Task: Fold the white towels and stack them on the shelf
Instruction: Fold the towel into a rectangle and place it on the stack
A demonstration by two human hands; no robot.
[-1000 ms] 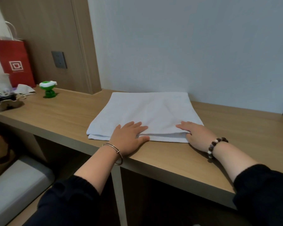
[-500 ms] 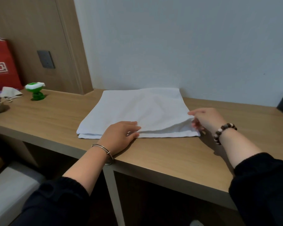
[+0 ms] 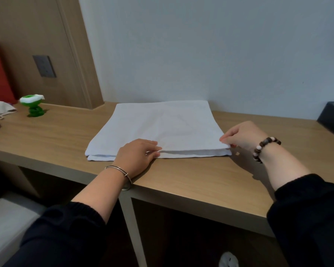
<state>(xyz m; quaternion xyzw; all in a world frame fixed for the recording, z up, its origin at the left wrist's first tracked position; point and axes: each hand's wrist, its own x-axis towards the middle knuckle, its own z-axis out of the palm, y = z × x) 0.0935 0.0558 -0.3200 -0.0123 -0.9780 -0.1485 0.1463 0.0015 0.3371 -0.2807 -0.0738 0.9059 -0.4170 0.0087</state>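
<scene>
Towel (image 3: 162,126): left hand (image 3: 135,156), right hand (image 3: 243,135) pinch edge.

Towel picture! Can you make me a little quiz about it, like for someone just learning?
1. True or false: the towel lies on the floor.
2. Which hand pinches the towel's near corner?
3. The toy is: A green, B blue, C red.

Key
1. False: it lies on the table.
2. The right hand.
3. A.
</scene>
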